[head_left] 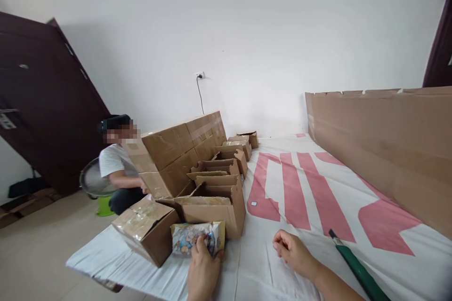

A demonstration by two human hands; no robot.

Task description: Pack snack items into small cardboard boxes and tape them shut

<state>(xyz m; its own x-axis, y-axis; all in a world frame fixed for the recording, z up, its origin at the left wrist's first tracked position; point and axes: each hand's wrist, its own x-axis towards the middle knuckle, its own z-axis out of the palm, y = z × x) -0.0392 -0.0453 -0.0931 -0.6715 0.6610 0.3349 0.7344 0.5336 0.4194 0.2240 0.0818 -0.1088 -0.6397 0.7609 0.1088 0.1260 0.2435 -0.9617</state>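
Observation:
A shiny printed snack packet [189,240] with a gold edge is in my left hand [204,265], thumb and fingers closed on its right part. It stands up against the front of an open cardboard box [208,214]. To the right, over the white cloth, my right hand [291,249] is curled, with nothing visible in its fingers. Near that forearm lies a long green-handled tool [358,265] with a dark tip; its exact kind is unclear. A taped cardboard box [146,225] sits left of the packet.
Several small open boxes [229,155] run back in a row beside stacked large cartons [183,146]. A tall cardboard panel [381,136] borders the right side of the cloth [261,263] with red markings. Another person [120,164] squats at the left behind the cartons.

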